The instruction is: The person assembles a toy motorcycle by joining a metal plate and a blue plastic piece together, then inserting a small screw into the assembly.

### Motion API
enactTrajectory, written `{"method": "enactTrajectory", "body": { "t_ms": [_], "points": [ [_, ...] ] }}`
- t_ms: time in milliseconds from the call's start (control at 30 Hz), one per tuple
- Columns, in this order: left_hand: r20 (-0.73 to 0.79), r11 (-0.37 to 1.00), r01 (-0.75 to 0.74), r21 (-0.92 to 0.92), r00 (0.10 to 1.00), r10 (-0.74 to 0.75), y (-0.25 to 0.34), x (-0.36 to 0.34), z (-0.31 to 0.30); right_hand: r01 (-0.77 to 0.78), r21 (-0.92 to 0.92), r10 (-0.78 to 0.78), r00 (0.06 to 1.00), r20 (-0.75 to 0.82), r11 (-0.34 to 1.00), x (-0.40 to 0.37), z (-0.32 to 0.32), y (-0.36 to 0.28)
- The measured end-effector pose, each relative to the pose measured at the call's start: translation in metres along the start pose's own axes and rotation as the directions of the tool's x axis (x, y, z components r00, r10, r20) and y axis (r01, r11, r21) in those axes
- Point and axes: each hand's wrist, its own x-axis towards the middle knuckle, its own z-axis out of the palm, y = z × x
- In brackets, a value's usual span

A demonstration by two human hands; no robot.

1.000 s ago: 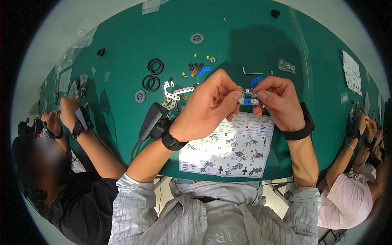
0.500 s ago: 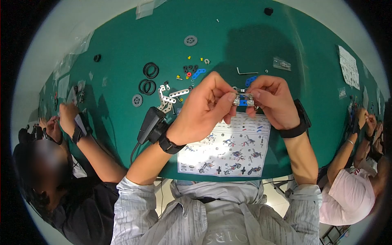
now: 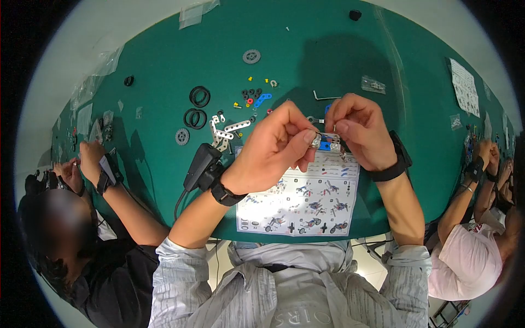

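green table [image 3: 164, 60] spread beyond both hands, over a pale floor [image 3: 373, 276]; person in black [image 3: 112, 284] left of the left hand [image 3: 276, 153], person in pink [image 3: 465, 259] right of the right hand [image 3: 363, 134]. pinched in the left hand, just beside the right: blue-and-silver assembly [image 3: 326, 146]. right fingertips narrowly bunched; contents impossible to tell.

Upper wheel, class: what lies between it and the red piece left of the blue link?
In the head view, a yellow piece, then black pieces, lie between wheel and red piece.
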Motion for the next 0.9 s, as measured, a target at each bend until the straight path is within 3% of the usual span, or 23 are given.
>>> {"method": "enactTrajectory", "body": {
  "t_ms": [67, 167, 367, 467, 500, 533, 567, 633, 700, 733, 800, 900],
  "points": [
    [-0.014, 1.000, -0.012, 0.013, 1.000, 0.012, -0.001, -0.001, 0.000, -0.044, -0.098, 0.036, 0.996, -0.086, 0.994, 0.001, -0.001, 0.000],
    [-0.058, 0.996, -0.042, 0.084, 0.997, 0.047, 0.000, 0.000, -0.001, -0.083, -0.523, 0.016, 0.991, -0.132, 0.848, 0.002, -0.003, 0.002],
    [-0.147, 0.991, -0.069, 0.115, 0.985, 0.086, 0.000, 0.003, -0.007, 0.158, -0.649, -0.349, 0.920, -0.176, 0.744, -0.016, -0.001, -0.047],
    [-0.166, 0.993, -0.040, 0.108, 0.984, 0.058, 0.001, 0.004, -0.008, 0.470, -0.703, -0.692, 0.720, -0.045, 0.535, -0.058, 0.011, -0.087],
    [-0.181, 0.992, -0.044, 0.116, 0.981, 0.065, -0.001, 0.004, -0.009, 0.519, -0.402, -0.579, 0.815, -0.033, 0.754, -0.085, 0.006, -0.105],
    [-0.191, 0.992, -0.049, 0.117, 0.979, 0.071, -0.003, 0.004, -0.008, 0.451, -0.060, -0.453, 0.891, -0.021, 0.891, -0.112, 0.001, -0.123],
    [-0.196, 0.992, -0.053, 0.116, 0.978, 0.075, -0.005, 0.006, -0.006, 0.508, -0.070, -0.486, 0.850, 0.203, 0.858, -0.116, 0.009, -0.140],
    [-0.174, 0.986, -0.077, 0.149, 0.979, 0.103, -0.003, 0.006, -0.008, 0.614, -0.038, -0.470, 0.642, 0.606, 0.788, -0.116, 0.025, -0.165],
    [-0.180, 0.980, -0.081, 0.181, 0.977, 0.114, -0.001, 0.004, -0.007, 0.695, 0.174, -0.607, 0.445, 0.659, 0.698, -0.110, 0.043, -0.168],
    [-0.173, 0.933, -0.165, 0.321, 0.958, 0.229, -0.005, 0.004, -0.009, 0.686, 0.128, -0.601, 0.514, 0.612, 0.717, -0.122, 0.051, -0.178],
    [-0.105, 0.759, -0.310, 0.573, 0.891, 0.443, -0.017, 0.005, -0.014, 0.707, 0.105, -0.624, 0.533, 0.571, 0.700, -0.135, 0.056, -0.183],
    [-0.019, 0.613, -0.393, 0.686, 0.832, 0.555, -0.012, 0.002, -0.011, 0.728, 0.082, -0.651, 0.550, 0.523, 0.681, -0.141, 0.056, -0.174]
  ]
}}
